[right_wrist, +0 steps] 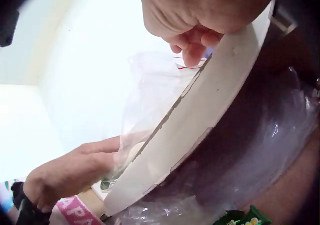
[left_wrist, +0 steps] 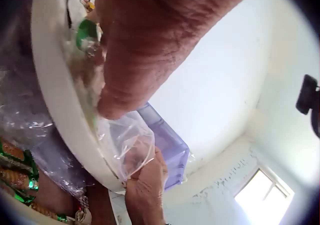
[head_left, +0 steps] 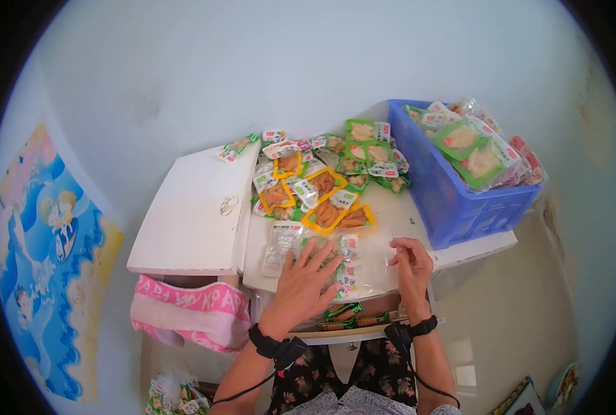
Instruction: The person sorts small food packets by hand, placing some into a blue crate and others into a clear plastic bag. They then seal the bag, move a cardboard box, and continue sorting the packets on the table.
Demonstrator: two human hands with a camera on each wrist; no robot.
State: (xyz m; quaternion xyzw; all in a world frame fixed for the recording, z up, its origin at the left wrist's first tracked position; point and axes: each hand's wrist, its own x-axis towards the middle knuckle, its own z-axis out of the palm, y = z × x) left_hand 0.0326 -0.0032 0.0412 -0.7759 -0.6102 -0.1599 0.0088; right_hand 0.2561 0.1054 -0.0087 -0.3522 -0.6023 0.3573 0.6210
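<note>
A person sits at a small white desk (head_left: pixel 398 214) with a clear plastic bag (head_left: pixel 363 266) lying flat near its front edge, a few snack packets already inside. The left hand (head_left: pixel 304 277) lies spread on the bag's filled end, fingers straight and pressing down, gripping nothing. The right hand (head_left: pixel 410 263) has its fingers curled, pinching the bag's mouth at the right end; the right wrist view shows the thin film caught between fingertips. The bag looks feather-light, limp and slippery, likely to crumple or slide, so it is best held at the open rim while the flat palm steadies it. One bag is in hand. Behind it lies a loose heap of yellow and green snack packets (head_left: pixel 322 183), well over a dozen, too overlapped to count exactly. One blue crate (head_left: pixel 453 200) at the right holds more packets. One pink towel (head_left: pixel 190 308) hangs at the left.
</note>
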